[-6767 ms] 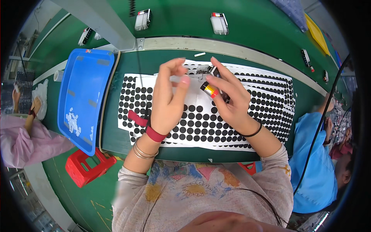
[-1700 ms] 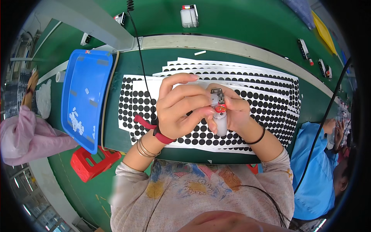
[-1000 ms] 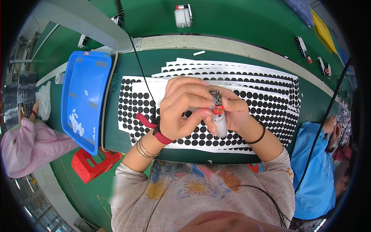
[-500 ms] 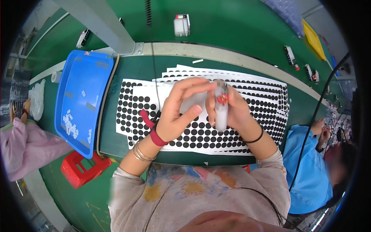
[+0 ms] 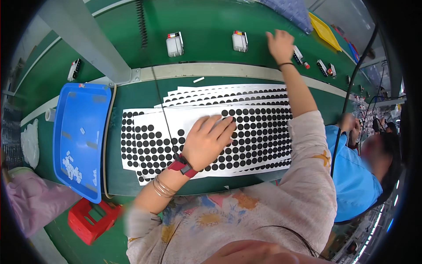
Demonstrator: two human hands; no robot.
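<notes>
nearest the wearer, a red plastic holder (image 5: 90, 220) sits low on the left, with a pink-sleeved co-worker's arm (image 5: 33, 204) beside it at the left edge. just beyond, the left hand (image 5: 206, 141) lies palm down on the top white sheet of black round stickers (image 5: 259, 136), fingers spread loosely and flat, fingertips (image 5: 226, 124) touching the dots; it grips nothing. a red strap (image 5: 183, 166) and thin bangles (image 5: 161, 188) ring that wrist. the sheets lie fanned in a stack on the green bench (image 5: 127, 94), each one peeking out past the one before, toward the far side. a thin dark cable (image 5: 161, 110) runs across them from the far side down to the wrist. left of the sheets stands a blue tray (image 5: 85, 112) holding a few small white pieces (image 5: 72, 167). at the right a person in a blue top (image 5: 351, 176) works close by.

past the pale rail (image 5: 211, 69) runs a green conveyor belt (image 5: 206, 22). there the right hand (image 5: 280, 44) reaches out at arm's length, a dark band on its wrist, fingers curled down onto the belt just right of a small clear-bodied lighter-like unit (image 5: 240, 41); whether it holds anything cannot be told. a second such unit (image 5: 174, 44) rests further left, and smaller parts (image 5: 326, 68) lie to the right.
</notes>
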